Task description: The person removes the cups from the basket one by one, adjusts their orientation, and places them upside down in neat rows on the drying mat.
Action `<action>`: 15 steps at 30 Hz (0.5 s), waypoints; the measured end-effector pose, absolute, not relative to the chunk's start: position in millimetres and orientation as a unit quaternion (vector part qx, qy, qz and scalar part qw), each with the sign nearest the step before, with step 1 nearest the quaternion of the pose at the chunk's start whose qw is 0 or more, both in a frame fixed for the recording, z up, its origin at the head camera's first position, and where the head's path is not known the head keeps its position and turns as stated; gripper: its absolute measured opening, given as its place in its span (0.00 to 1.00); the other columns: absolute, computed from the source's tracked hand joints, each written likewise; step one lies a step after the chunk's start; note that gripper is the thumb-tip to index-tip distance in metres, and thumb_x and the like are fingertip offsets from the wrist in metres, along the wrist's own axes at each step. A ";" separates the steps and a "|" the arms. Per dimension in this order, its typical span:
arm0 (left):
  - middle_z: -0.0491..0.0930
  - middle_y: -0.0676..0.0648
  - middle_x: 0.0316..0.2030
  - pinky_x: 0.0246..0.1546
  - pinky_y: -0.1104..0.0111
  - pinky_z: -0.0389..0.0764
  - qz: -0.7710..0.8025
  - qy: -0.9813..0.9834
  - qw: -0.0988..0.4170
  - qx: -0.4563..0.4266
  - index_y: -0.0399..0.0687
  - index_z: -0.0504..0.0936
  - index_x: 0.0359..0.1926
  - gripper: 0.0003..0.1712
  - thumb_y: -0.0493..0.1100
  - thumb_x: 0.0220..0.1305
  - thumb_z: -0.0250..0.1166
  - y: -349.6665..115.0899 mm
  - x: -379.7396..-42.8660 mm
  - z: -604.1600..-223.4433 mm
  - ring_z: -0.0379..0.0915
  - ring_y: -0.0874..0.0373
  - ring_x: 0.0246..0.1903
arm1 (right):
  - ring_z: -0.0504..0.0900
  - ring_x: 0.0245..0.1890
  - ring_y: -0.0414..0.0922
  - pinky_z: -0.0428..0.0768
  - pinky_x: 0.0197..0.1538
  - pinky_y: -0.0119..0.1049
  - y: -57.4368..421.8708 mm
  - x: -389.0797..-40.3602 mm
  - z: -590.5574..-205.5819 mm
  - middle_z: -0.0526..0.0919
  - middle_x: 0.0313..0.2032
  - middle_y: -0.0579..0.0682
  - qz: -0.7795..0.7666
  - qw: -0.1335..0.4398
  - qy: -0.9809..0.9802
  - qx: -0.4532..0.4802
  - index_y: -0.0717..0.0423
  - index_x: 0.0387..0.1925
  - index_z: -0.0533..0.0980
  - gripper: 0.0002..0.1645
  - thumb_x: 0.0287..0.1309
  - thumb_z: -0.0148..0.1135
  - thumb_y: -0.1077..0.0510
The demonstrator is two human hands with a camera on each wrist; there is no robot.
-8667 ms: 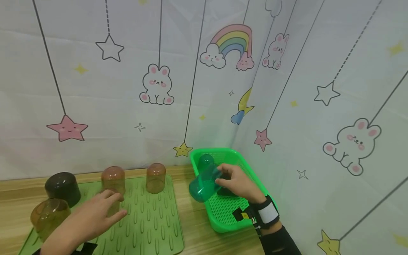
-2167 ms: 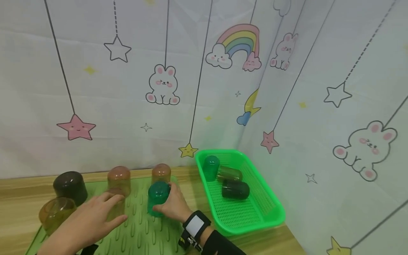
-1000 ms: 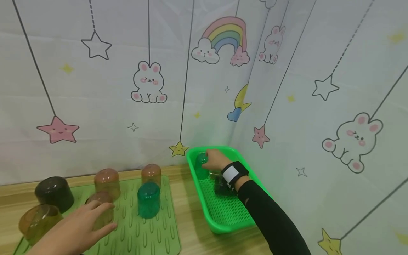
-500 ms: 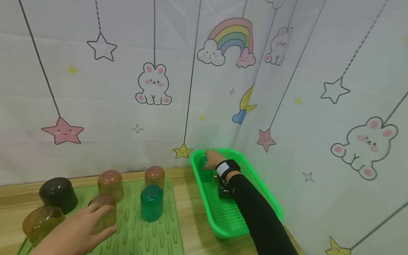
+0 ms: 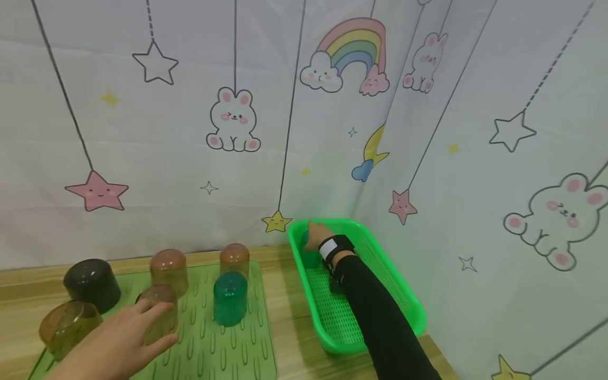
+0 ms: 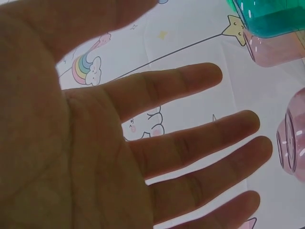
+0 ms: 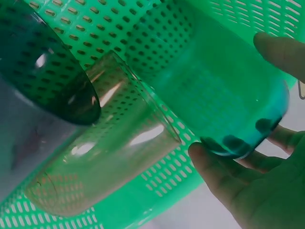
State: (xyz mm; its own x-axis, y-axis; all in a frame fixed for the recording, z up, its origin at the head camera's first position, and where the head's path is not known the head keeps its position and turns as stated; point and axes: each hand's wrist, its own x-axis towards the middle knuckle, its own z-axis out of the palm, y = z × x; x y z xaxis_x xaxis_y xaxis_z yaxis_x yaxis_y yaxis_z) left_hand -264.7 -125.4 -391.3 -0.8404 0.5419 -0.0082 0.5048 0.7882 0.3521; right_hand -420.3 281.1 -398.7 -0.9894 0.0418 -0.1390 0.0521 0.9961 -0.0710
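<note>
My right hand [image 5: 317, 236] reaches into the far left corner of the green basket [image 5: 330, 345]. In the right wrist view, its thumb and fingers grip the closed end of a teal cup [image 7: 214, 81]. Beside that cup in the basket lie a clear yellowish cup [image 7: 109, 152] and a dark cup [image 7: 43, 90]. My left hand [image 5: 114, 343] is spread with straight fingers and holds nothing. It hovers by a pinkish-brown cup [image 5: 166, 311]. Another teal cup [image 5: 230, 299] stands upside down on the green mat [image 5: 237, 351].
Two pink cups [image 5: 169, 272] stand upside down along the mat's back edge. A dark cup [image 5: 92, 285] and an amber cup [image 5: 71, 327] are at its left side. Wooden tabletop [image 5: 290, 316] shows between mat and basket. A printed white curtain [image 5: 190, 221] hangs behind.
My right hand lifted one teal cup from the basket, set it upside down on the mat, let go, and returned to the basket onto a second teal cup. My left hand stayed nearly still.
</note>
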 end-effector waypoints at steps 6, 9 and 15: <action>0.76 0.39 0.47 0.37 0.48 0.78 0.172 0.942 0.038 0.286 0.43 0.77 0.52 0.34 0.65 0.56 0.63 -123.0 -263.9 -393.0 0.77 0.42 0.41 | 0.71 0.56 0.59 0.74 0.53 0.50 286.5 -414.3 -400.3 0.67 0.59 0.64 -0.031 0.050 0.998 0.028 0.62 0.66 0.58 0.43 0.55 0.68 0.52; 0.75 0.39 0.48 0.37 0.48 0.78 0.173 0.943 0.044 0.281 0.44 0.77 0.53 0.35 0.67 0.56 0.62 -123.3 -263.7 -393.7 0.77 0.43 0.41 | 0.70 0.56 0.59 0.74 0.52 0.50 289.1 -411.6 -399.6 0.66 0.60 0.64 -0.038 0.047 0.998 0.029 0.62 0.66 0.58 0.44 0.54 0.68 0.52; 0.76 0.41 0.47 0.35 0.50 0.79 0.170 0.943 0.032 0.283 0.46 0.77 0.52 0.36 0.69 0.54 0.62 -126.3 -262.1 -392.9 0.77 0.45 0.41 | 0.70 0.57 0.59 0.74 0.53 0.50 289.1 -406.9 -389.0 0.63 0.62 0.64 -0.056 0.037 0.998 0.010 0.61 0.68 0.57 0.46 0.53 0.69 0.52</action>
State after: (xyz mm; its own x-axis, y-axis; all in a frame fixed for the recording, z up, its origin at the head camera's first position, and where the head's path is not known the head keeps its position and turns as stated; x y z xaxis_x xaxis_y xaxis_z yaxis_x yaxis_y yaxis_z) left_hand -262.1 -126.3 -392.9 -0.8376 0.5450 0.0370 0.5235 0.7815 0.3395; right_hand -406.9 289.1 -389.0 -0.9970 0.0158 -0.0755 0.0241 0.9936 -0.1104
